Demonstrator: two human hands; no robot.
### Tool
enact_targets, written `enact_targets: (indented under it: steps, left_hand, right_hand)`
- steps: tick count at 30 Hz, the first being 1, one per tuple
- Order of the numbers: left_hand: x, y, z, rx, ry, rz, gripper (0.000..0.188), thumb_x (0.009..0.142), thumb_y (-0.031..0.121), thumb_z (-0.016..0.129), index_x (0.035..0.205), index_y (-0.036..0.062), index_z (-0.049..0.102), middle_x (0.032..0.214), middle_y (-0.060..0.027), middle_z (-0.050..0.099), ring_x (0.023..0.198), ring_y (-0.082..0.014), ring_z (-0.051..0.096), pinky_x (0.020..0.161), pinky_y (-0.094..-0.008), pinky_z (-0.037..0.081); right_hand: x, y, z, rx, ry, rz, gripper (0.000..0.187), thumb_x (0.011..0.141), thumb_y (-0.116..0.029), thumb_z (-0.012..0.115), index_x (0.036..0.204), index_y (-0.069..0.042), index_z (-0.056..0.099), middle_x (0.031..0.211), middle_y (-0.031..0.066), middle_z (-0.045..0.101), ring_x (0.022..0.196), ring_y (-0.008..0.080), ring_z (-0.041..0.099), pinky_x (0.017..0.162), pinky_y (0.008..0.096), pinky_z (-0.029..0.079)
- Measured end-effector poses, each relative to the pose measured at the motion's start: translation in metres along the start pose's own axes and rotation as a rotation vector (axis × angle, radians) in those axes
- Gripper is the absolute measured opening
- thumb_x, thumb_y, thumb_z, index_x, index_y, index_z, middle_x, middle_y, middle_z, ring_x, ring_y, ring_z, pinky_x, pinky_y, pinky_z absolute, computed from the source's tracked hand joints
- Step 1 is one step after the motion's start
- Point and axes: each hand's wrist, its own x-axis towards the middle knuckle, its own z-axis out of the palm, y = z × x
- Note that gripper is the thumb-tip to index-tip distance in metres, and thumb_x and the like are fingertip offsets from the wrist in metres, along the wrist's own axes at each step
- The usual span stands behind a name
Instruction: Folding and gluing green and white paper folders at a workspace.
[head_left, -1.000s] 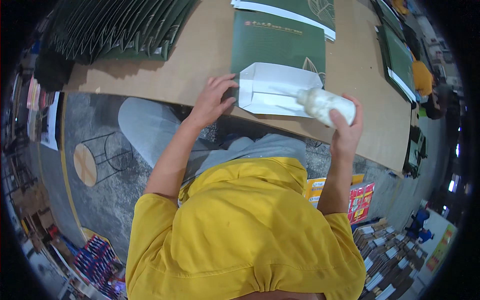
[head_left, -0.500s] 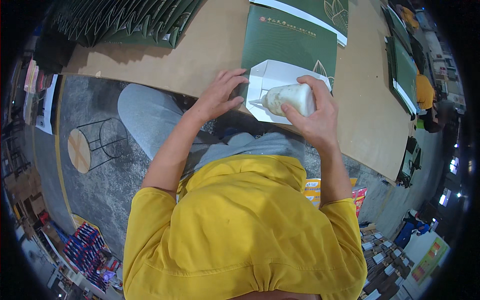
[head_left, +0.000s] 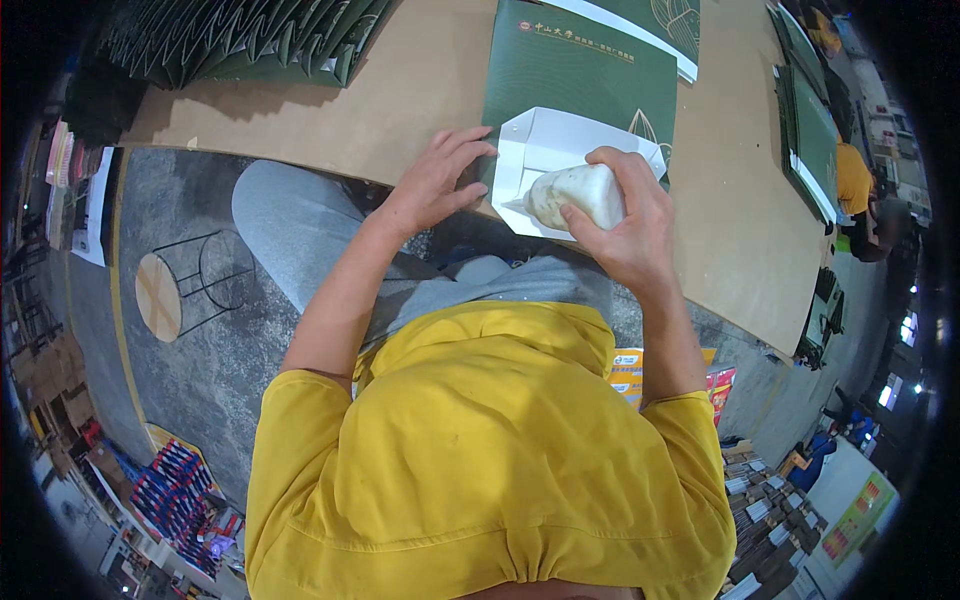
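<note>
My right hand (head_left: 637, 210) grips a whitish squeeze bottle (head_left: 580, 192), tipped on its side with its narrow nozzle pointing left. The nozzle lies at the left part of a white folded flap (head_left: 545, 135) of a green paper folder (head_left: 580, 75). Whether the tip touches the flap I cannot tell. My left hand (head_left: 440, 180) rests at the table edge, fingers spread, its fingertips beside the left edge of the flap and folder. It holds nothing.
Another green folder (head_left: 660, 20) lies beyond this one on the brown table (head_left: 745, 200). Several folded green folders (head_left: 250, 40) stand at the far left, and more (head_left: 805, 140) lie at the right edge. A round stool (head_left: 160, 297) stands on the floor to the left.
The bottle, still in my right hand, has turned slightly, with its base raised a little. My left hand has barely moved. The view has shifted slightly.
</note>
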Motion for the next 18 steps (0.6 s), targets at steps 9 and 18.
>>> enact_targets:
  steps: [9, 18]
  left_hand:
    - [0.001, 0.004, -0.002, -0.015, 0.0, -0.017, 0.05, 0.072, 0.01, 0.07, 0.119, 0.0112, 0.053, 0.136, -0.0091, 0.046, 0.123, -0.0323, 0.04, 0.103, -0.0403, 0.036]
    - [0.0, 0.005, -0.003, -0.027, 0.003, -0.026, 0.047, 0.072, 0.012, 0.069, 0.117, 0.0091, 0.053, 0.135, -0.0113, 0.046, 0.122, -0.0343, 0.04, 0.103, -0.0412, 0.035]
  right_hand:
    - [-0.016, 0.001, -0.011, 0.032, -0.018, 0.092, 0.045, 0.061, -0.008, 0.076, 0.102, -0.005, 0.058, 0.093, 0.0122, 0.059, 0.083, 0.0285, 0.06, 0.074, 0.0352, 0.049]
    - [-0.027, 0.005, -0.014, 0.03, 0.011, 0.041, 0.044, 0.061, -0.006, 0.076, 0.101, -0.005, 0.058, 0.092, 0.0126, 0.059, 0.081, 0.0282, 0.06, 0.072, 0.0349, 0.049]
